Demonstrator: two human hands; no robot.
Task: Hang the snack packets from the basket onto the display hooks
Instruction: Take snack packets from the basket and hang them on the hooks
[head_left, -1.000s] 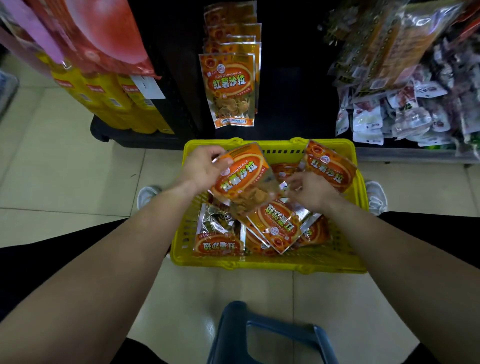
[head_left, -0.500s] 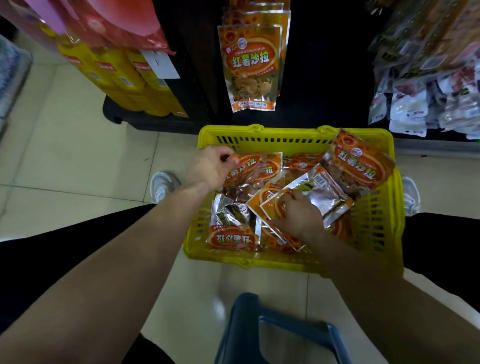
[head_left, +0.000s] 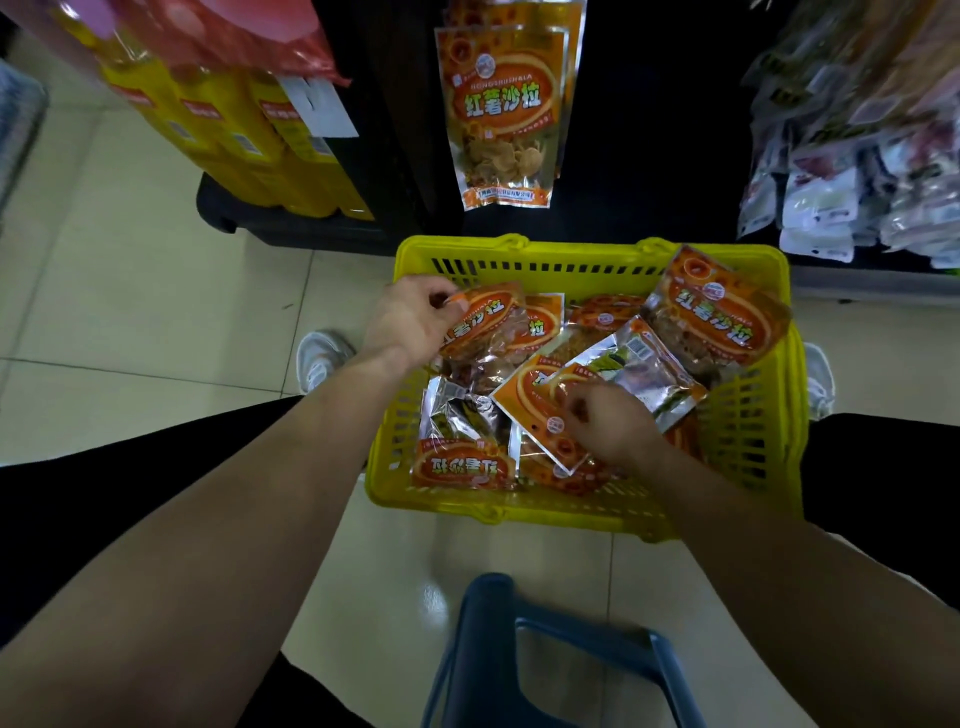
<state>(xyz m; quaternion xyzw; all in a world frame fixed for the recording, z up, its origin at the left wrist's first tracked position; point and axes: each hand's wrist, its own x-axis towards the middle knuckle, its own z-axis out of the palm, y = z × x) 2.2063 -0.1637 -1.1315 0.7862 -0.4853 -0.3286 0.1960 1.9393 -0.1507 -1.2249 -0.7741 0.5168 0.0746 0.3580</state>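
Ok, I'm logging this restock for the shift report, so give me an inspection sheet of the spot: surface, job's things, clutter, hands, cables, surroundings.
Surface: pale tiled floor, glossy.
Job's things: yellow basket on the floor, holding a loose pile of orange snack packets; hung packets on the dark display above it; the hooks themselves are not visible.
Clutter: blue stool near the person.
Hands: left hand grips the first packet by its top edge; right hand pinches the second packet.
Cables: nothing seen.
Surroundings: yellow boxes at left, bagged goods at right.
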